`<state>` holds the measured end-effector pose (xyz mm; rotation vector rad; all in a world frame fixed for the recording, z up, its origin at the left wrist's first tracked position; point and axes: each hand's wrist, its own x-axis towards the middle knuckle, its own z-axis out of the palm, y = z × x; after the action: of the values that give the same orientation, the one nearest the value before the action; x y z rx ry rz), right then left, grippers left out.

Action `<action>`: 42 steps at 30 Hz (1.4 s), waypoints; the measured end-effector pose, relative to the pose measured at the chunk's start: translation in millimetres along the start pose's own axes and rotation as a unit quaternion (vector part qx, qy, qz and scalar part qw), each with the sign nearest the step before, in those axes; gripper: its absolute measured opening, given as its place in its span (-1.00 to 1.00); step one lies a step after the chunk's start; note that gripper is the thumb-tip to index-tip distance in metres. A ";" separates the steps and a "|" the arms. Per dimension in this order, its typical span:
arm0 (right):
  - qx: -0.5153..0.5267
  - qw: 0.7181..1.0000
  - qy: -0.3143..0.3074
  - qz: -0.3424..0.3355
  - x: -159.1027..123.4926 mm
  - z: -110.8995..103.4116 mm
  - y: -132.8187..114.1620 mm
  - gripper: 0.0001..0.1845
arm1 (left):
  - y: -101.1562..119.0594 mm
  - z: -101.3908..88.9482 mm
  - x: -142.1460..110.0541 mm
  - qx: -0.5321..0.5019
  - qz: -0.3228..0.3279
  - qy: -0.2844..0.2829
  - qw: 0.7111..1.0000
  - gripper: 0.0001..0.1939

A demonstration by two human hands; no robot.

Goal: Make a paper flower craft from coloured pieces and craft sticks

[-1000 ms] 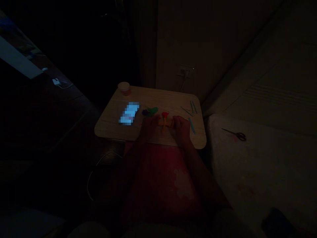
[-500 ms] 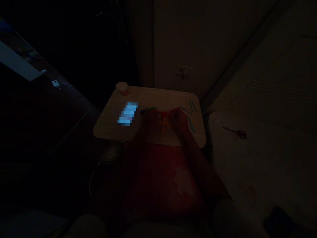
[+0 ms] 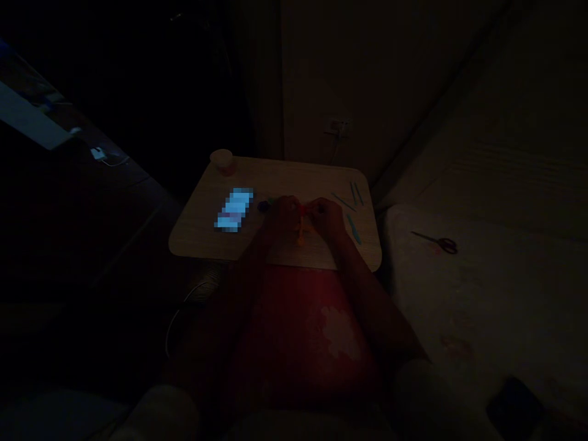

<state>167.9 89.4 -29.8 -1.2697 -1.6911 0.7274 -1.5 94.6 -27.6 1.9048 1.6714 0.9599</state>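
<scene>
In dim light both hands meet over a small wooden table [image 3: 193, 236]. My left hand [image 3: 285, 211] and my right hand [image 3: 327, 214] have their fingers closed on a small soft-looking red piece [image 3: 302, 210] between them. Just below it, towards me, is an orange stick-like piece [image 3: 300, 233] with a rounded lower end. Whether it is joined to the red piece I cannot tell. Beside my left hand lie a dark blue lump [image 3: 263, 206] and a green lump [image 3: 271, 201], partly hidden. Several thin blue-green tools [image 3: 353, 229] lie right of my right hand.
A lit phone-like screen [image 3: 234, 210], blurred out, lies on the table's left. A pale cup [image 3: 222, 162] stands at the back left corner. Scissors [image 3: 440, 244] rest on a pale surface to the right. A wall socket [image 3: 340, 128] with a plug is behind the table.
My left hand has come slightly nearer the red piece and shows more clearly. The orange piece looks more upright. The whole view has shifted a little.
</scene>
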 end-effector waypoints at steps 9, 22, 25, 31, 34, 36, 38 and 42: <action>-0.007 1.000 0.011 0.006 1.0 3.6 1.2 -0.83 | -7.9 -2.2 -0.5 -0.036 0.021 0.003 0.999 -0.85; 0.258 0.958 -0.072 0.103 -3.2 5.6 1.2 -0.67 | 11.5 -25.4 -15.0 -0.100 0.072 0.030 0.992 -0.83; 0.257 0.963 -0.052 0.070 -6.4 -1.9 -8.6 -0.67 | 22.8 -34.6 -22.3 -0.118 0.106 0.028 0.987 -0.87; 0.223 0.975 -0.004 -0.005 -13.8 -18.2 -37.2 -0.74 | 42.4 -42.0 -31.2 -0.136 0.124 0.038 0.982 -0.81; 0.192 0.981 0.000 -0.032 -16.1 -23.0 -45.6 -0.79 | 42.4 -38.8 -31.9 -0.153 0.091 0.054 0.983 -0.70; 0.186 0.982 0.004 -0.042 -16.9 -25.4 -48.1 -0.78 | 41.0 -37.0 -31.6 -0.150 0.087 0.056 0.983 -0.70; 0.188 0.981 0.013 -0.055 -17.2 -27.4 -49.3 -0.76 | 40.7 -36.8 -31.4 -0.134 0.100 0.052 0.985 -0.77; 0.171 0.982 0.023 -0.083 -17.7 -30.3 -51.7 -0.76 | 44.6 -40.3 -32.2 -0.093 0.139 0.035 0.985 -0.86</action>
<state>174.0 55.2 22.2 -0.8907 -1.5337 0.8385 -1.9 50.1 24.1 2.0287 1.3209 1.2568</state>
